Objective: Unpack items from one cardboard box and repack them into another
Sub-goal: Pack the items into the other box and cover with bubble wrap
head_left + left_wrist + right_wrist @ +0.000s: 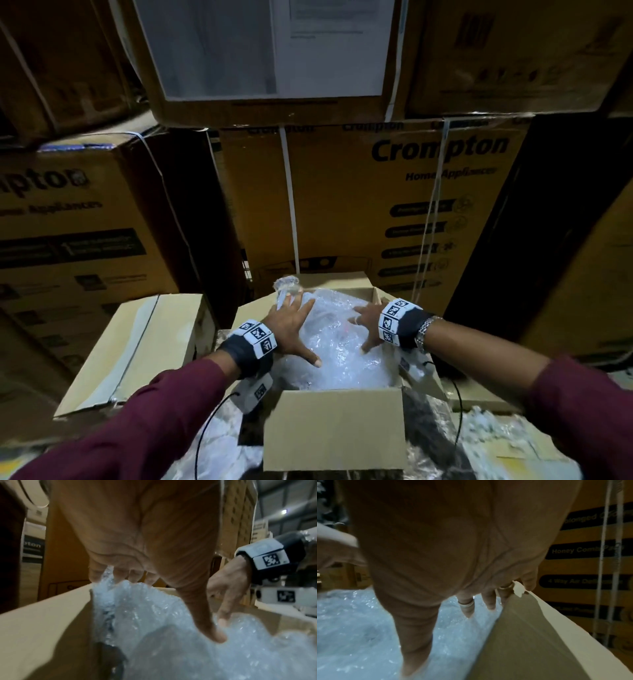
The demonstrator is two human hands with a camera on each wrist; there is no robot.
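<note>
An open cardboard box [334, 428] stands in front of me, filled to the top with clear bubble wrap [337, 346]. My left hand [294, 327] lies flat on the wrap's left side, fingers spread and straight, thumb pointing down onto it [216, 635]. My right hand [368, 325] presses the wrap's right side with spread fingers next to the box's right wall [530, 635]. A twisted tail of wrap [286, 286] sticks up past my left fingertips. Whatever lies under the bubble wrap [351, 628] is hidden.
A second cardboard box [137, 349], closed, sits to the left. Large stacked cartons [359, 202] wall off the back and both sides. Loose plastic sheeting [493, 431] covers the surface around the open box. Wrist-camera cables [205, 431] hang from both wrists.
</note>
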